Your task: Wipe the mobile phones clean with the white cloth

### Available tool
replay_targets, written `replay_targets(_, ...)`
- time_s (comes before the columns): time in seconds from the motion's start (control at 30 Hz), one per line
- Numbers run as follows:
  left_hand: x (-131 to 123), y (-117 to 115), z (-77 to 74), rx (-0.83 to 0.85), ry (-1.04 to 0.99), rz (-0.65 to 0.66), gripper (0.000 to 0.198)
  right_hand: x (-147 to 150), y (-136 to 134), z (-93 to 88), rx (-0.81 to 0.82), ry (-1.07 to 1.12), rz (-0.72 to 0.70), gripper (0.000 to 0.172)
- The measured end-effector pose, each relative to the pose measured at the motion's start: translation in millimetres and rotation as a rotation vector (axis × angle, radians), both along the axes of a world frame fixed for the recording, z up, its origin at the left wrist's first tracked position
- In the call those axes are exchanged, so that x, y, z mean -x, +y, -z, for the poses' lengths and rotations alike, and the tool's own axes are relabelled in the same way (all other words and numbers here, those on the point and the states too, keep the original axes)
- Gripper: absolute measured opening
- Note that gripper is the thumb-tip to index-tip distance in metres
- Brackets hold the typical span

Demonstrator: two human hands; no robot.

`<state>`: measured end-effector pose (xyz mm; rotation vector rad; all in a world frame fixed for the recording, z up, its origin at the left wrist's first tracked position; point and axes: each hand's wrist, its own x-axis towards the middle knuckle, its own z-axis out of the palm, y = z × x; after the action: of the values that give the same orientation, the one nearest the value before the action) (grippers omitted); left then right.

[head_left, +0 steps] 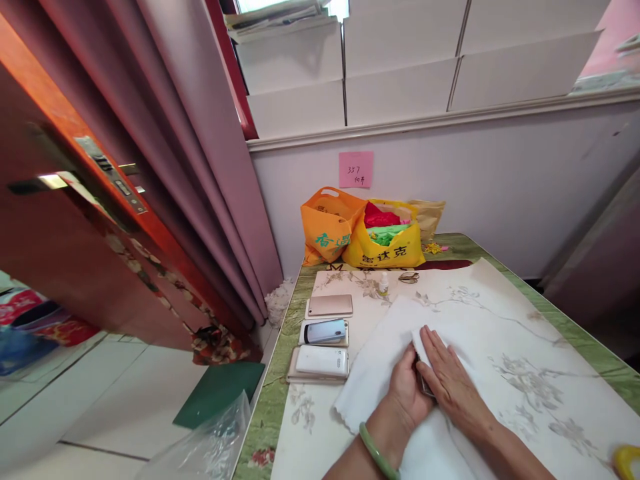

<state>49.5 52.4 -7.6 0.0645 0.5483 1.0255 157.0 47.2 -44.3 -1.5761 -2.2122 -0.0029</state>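
A dark, flat object with a shiny edge, apparently a mobile phone (425, 385), is between my two hands, mostly covered by them. My left hand (404, 388) is closed around its left side, with a green bangle (376, 453) on the wrist. From the other side my right hand (453, 387) presses a fold of white cloth (383, 353) onto the object, fingers straight and close together. The rest of the cloth lies spread on the table under both hands. Left of it are stacked phones: a rose-gold one (331, 305), a light-blue one (325, 331) and a white one (323, 360).
A small white bottle (383, 285) and scissors (409, 277) lie beyond the cloth. Orange (327, 227) and yellow (387, 250) bags stand against the wall. A yellow round thing (626, 460) is at the right edge. The table's left edge (265, 407) borders the floor.
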Motion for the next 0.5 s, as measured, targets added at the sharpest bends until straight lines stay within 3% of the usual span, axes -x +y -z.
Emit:
replay_targets(0.13, 4.3, -3.4, -6.0, -0.005, -0.043, -0.111, 0.035, 1.1, -15.1, 2.8, -0.045, -0.024, -0.029, 0.066)
replay_targets(0.3, 7.7, -6.8, -6.7, 0.106, -0.019, -0.001, 0.033, 1.6, -45.5, -0.6, -0.139, -0.087, -0.235, 0.075)
replay_targets(0.4, 7.5, -5.5, -2.3, 0.173, 0.007, -0.037, 0.023, 2.3, -45.9, -4.9, -0.145, -0.086, -0.336, 0.078)
replay_targets(0.5, 5.0, -2.7, 4.4, 0.112, 0.008, -0.173, 0.020, 3.6, -32.1, -8.9, -0.100, -0.093, -0.330, 0.073)
